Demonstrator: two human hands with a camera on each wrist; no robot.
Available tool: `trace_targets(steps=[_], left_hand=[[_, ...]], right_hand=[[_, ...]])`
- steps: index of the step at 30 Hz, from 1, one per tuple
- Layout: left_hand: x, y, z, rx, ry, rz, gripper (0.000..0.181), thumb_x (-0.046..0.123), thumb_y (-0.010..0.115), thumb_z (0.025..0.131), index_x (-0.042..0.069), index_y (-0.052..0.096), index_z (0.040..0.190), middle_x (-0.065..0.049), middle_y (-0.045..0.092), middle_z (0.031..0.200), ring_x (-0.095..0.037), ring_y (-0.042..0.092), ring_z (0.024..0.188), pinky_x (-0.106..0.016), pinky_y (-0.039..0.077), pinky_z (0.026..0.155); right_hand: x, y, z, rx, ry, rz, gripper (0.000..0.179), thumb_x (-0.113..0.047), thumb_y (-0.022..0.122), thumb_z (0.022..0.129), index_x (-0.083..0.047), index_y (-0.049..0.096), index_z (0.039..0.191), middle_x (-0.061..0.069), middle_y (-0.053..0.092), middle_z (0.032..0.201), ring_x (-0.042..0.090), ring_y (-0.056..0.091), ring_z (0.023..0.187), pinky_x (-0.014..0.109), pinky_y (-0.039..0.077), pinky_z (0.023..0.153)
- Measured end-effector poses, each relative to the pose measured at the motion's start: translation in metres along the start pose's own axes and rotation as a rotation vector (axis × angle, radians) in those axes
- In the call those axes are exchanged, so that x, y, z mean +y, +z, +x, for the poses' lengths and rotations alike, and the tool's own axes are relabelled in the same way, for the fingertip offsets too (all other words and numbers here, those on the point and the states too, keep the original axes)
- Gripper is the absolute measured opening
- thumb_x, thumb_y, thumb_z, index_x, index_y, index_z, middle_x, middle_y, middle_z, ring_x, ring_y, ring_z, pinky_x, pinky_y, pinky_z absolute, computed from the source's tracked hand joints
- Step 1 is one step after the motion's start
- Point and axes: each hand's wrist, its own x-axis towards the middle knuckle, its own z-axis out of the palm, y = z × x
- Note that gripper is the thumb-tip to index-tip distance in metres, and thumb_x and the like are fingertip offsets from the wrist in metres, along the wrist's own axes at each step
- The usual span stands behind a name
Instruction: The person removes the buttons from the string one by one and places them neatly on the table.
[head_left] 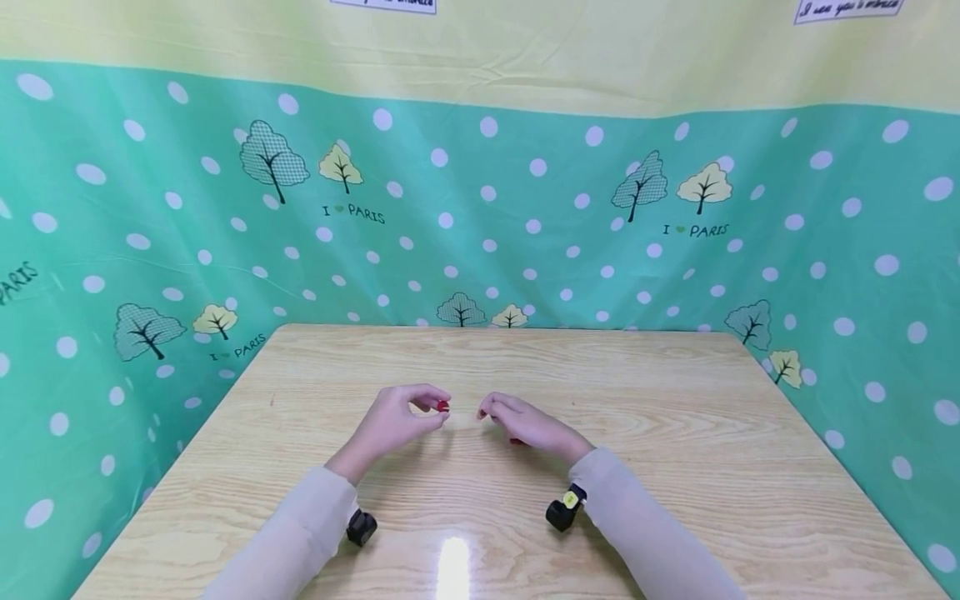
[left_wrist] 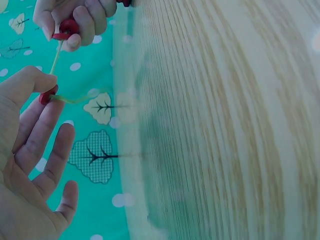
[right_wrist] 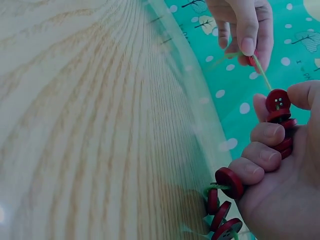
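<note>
In the head view my left hand pinches a red button between thumb and forefinger. A thin yellow-green cord runs through this button, and its loose end sticks out past the fingers in the left wrist view. From there the cord stretches across to my right hand, level with the left. Its fingers curl round a string of red four-hole buttons, partly hidden in the palm. More red buttons on the same cord dangle below the little finger.
Both hands are above a light wood-grain table. Behind and beside it hangs a green dotted curtain with printed trees. Black wrist cameras sit under both cuffs. Light glares off the tabletop near the front.
</note>
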Motion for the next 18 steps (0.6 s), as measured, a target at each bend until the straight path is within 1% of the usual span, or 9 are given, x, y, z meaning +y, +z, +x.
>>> trace_targets(steps=[2,6,9,13,18], left_hand=[[-0.001,-0.002,-0.001,0.005,-0.002,0.007,0.023,0.021,0.079,0.086,0.016,0.077,0.108,0.015,0.072,0.091,-0.011,0.065,0.09,-0.038,0.052,0.079],[-0.004,-0.006,-0.003,0.009,-0.008,0.021,0.023,0.021,0.079,0.086,0.015,0.077,0.108,0.014,0.072,0.091,-0.012,0.065,0.091,-0.037,0.052,0.078],[-0.005,-0.011,-0.005,0.008,-0.024,0.024,0.023,0.021,0.079,0.086,0.016,0.077,0.108,0.014,0.072,0.092,-0.013,0.065,0.091,-0.038,0.052,0.079],[-0.007,-0.016,-0.007,0.012,-0.041,0.025,0.022,0.021,0.078,0.086,0.019,0.077,0.108,0.013,0.072,0.093,-0.013,0.065,0.092,-0.038,0.051,0.08],[-0.011,-0.021,-0.009,0.024,-0.049,0.039,0.024,0.023,0.078,0.087,0.017,0.077,0.11,0.014,0.072,0.094,-0.014,0.065,0.093,-0.038,0.051,0.079]], right_hand=[[0.001,-0.001,0.0,0.006,0.009,0.003,0.043,-0.033,0.028,0.11,-0.008,0.06,0.122,0.0,0.037,0.072,0.016,0.032,0.057,0.028,0.035,0.054],[0.004,-0.002,0.001,0.001,-0.006,0.025,0.044,-0.031,0.025,0.111,-0.003,0.058,0.121,0.0,0.034,0.07,0.015,0.028,0.054,0.027,0.033,0.052],[0.006,-0.003,0.001,-0.005,-0.024,0.043,0.044,-0.028,0.023,0.112,0.001,0.055,0.117,0.002,0.034,0.07,0.015,0.027,0.053,0.026,0.032,0.052],[0.007,-0.004,0.001,-0.003,-0.028,0.053,0.043,-0.027,0.022,0.112,0.002,0.053,0.112,0.003,0.034,0.07,0.015,0.027,0.054,0.026,0.031,0.054],[0.007,-0.005,0.0,0.006,-0.016,0.071,0.045,-0.028,0.02,0.11,0.003,0.053,0.11,0.003,0.033,0.07,0.016,0.027,0.056,0.027,0.03,0.054]])
